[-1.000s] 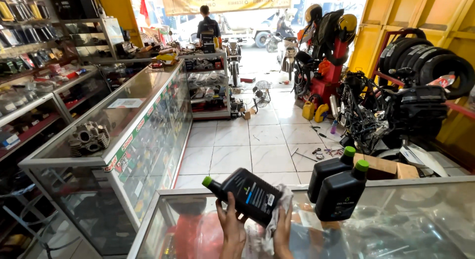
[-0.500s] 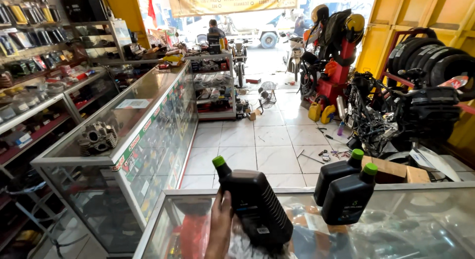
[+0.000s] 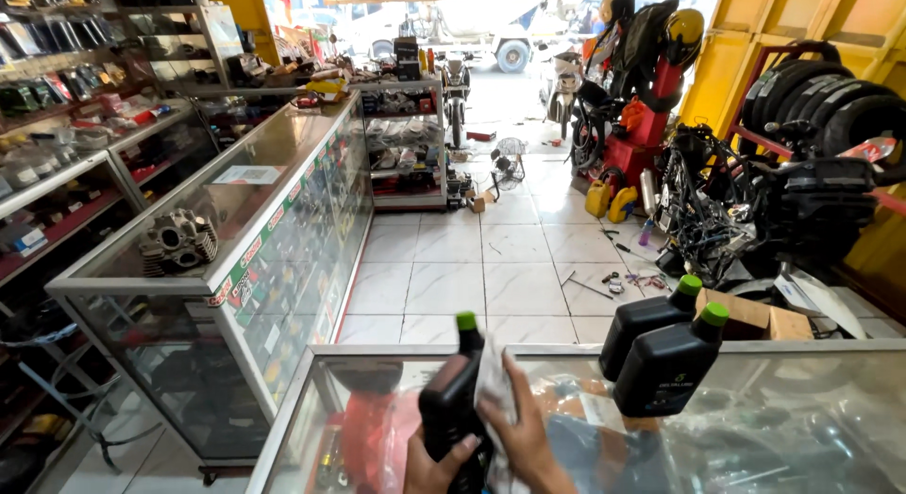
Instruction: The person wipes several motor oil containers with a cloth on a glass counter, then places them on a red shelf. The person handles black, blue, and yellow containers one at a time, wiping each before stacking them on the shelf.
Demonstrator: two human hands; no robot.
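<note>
My left hand [image 3: 436,464] grips a black oil bottle [image 3: 453,400] with a green cap, held upright just above the near glass counter [image 3: 802,428]. My right hand [image 3: 528,437] lies against the bottle's right side and pinches a clear plastic bag [image 3: 491,385] to it. Two more black bottles with green caps, one [image 3: 642,329] behind the other [image 3: 670,367], stand on the counter to the right, apart from my hands. The lower part of the held bottle is hidden by my fingers.
A long glass display case [image 3: 264,183] runs along the left with a metal engine part [image 3: 177,239] on top. A cardboard box [image 3: 755,315], stacked tyres [image 3: 830,98] and a stripped motorcycle [image 3: 755,201] crowd the right. White tiled floor [image 3: 472,267] lies between them.
The bottle went from tilted on its side to upright and came lower and nearer. My right hand rose with the plastic bag onto the bottle's side.
</note>
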